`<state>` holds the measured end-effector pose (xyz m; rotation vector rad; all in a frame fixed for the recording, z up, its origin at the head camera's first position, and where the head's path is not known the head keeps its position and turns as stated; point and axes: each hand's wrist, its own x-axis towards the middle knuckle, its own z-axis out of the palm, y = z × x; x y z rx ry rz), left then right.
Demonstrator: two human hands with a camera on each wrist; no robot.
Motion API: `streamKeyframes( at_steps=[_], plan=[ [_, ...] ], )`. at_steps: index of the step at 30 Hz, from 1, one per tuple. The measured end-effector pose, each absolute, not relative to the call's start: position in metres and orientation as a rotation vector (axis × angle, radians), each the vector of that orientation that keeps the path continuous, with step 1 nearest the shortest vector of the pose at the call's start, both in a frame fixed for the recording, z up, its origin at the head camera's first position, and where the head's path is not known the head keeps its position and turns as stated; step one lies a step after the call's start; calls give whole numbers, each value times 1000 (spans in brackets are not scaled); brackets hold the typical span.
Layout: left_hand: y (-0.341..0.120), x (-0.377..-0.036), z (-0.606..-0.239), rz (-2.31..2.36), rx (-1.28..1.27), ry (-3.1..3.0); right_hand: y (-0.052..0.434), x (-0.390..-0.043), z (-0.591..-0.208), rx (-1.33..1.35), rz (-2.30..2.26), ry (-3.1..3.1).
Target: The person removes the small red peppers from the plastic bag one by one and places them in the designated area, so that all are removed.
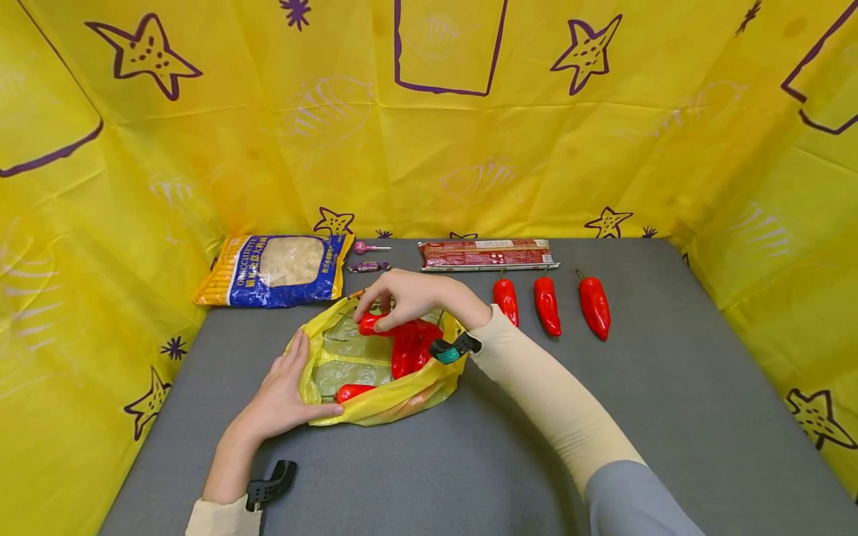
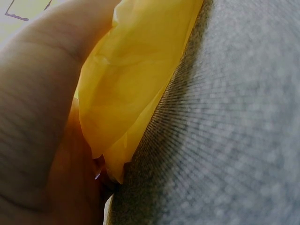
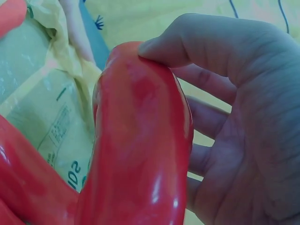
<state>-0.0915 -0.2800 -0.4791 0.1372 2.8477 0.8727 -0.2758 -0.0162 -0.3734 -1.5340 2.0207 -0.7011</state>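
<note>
A yellow plastic bag lies with its mouth spread wide at the middle of the table. Several red peppers are inside it, one of them near the front rim. Over the bag's mouth, my right hand pinches one glossy red pepper by its rounded end, thumb on one side and fingers behind. My left hand rests against the bag's left side, fingers extended along it and thumb stretched along the front rim. In the left wrist view the yellow film stands close beside that hand.
Right of the bag, three red peppers lie in a row. Behind them is a long red packet. A lollipop and a purple wrapped candy lie near a blue and yellow food bag. Yellow patterned cloth walls the table.
</note>
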Motion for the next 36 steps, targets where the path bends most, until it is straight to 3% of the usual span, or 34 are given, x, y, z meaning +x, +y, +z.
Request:
streamKeyframes(
  at_steps=[11,36],
  plan=[
    [-280,-91,-480,871,137,2849,8,-278,-373,-1533,-880,2147],
    [-280,-91,-481,874,142,2865,85,-265,-398,-1015,-1380,2485]
  ],
)
